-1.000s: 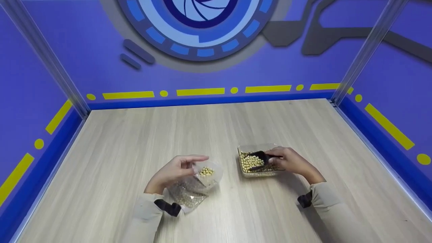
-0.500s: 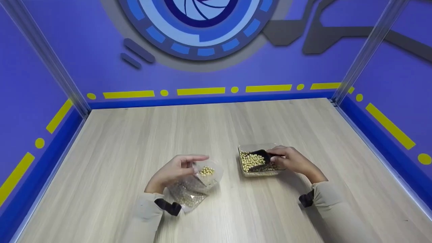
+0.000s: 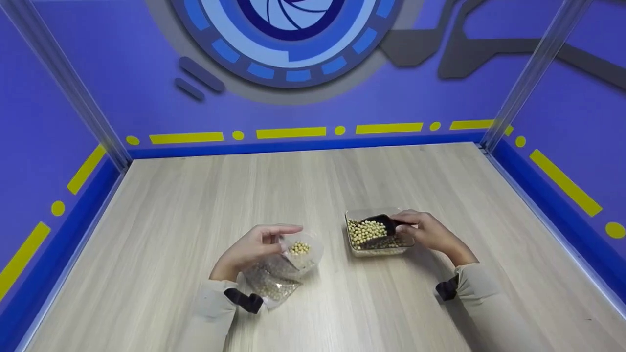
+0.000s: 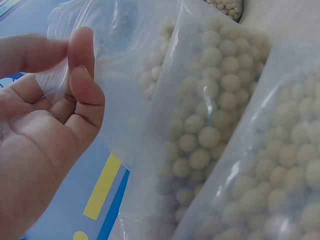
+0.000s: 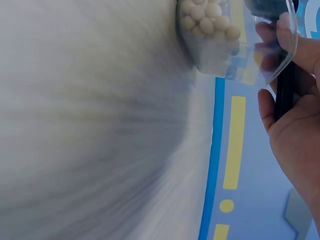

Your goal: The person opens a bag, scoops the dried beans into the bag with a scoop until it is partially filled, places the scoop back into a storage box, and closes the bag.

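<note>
My left hand (image 3: pixel 252 249) pinches the zip edge of a clear plastic bag (image 4: pixel 135 115) between thumb and fingers. The bag's mouth gapes, and pale yellow soybeans (image 4: pixel 200 135) fill its lower part. On the right, my right hand (image 3: pixel 430 233) grips the handle of a black scoop (image 3: pixel 390 226), whose bowl carries a heap of soybeans (image 3: pixel 368 231). The scoop sits over a clear square container (image 3: pixel 379 253) with more soybeans in it. In the right wrist view, fingers wrap the black handle (image 5: pixel 285 95) beside the container's wall, and the scoop's bowl is mostly out of frame.
A light wooden table (image 3: pixel 205 195) carries both bag and container. Blue panels (image 3: pixel 122 88) with yellow marks and metal corner posts stand around its back and sides. A gap of bare tabletop separates the bag from the container.
My right hand has shifted slightly to the right, and the scoop with its heap of soybeans has drawn back and up a little. My left hand and the bag stay put.
</note>
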Demonstrator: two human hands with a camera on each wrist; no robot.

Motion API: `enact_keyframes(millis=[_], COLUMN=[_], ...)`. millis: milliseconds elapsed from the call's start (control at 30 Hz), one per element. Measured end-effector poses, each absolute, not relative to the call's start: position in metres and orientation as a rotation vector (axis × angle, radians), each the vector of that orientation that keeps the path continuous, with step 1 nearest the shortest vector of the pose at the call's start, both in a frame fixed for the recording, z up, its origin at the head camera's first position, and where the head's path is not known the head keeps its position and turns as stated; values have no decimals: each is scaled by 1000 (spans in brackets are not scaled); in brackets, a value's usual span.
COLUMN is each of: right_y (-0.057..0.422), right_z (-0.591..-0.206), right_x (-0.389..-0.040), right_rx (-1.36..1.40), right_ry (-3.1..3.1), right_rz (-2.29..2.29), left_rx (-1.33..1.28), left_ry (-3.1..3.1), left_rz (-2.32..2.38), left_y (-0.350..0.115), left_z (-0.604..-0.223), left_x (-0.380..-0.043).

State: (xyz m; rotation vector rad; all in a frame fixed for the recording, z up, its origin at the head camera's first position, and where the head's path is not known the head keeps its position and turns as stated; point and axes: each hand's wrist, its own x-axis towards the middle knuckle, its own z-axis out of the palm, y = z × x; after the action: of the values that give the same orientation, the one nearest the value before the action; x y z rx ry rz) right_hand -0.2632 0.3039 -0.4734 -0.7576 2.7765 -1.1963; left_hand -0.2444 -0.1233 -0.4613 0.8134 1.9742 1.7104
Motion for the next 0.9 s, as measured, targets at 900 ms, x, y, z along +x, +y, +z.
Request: enact_keyframes(millis=[900], right_y=[310], right_z=[-481], right_x=[-263], right_rx=[-746], right_ry=[2785], right_rz=[-1322], left_rx=[817], left_ry=[1998], left_rz=[1698], left_y=[-124], left_z=[-458], left_x=[-243])
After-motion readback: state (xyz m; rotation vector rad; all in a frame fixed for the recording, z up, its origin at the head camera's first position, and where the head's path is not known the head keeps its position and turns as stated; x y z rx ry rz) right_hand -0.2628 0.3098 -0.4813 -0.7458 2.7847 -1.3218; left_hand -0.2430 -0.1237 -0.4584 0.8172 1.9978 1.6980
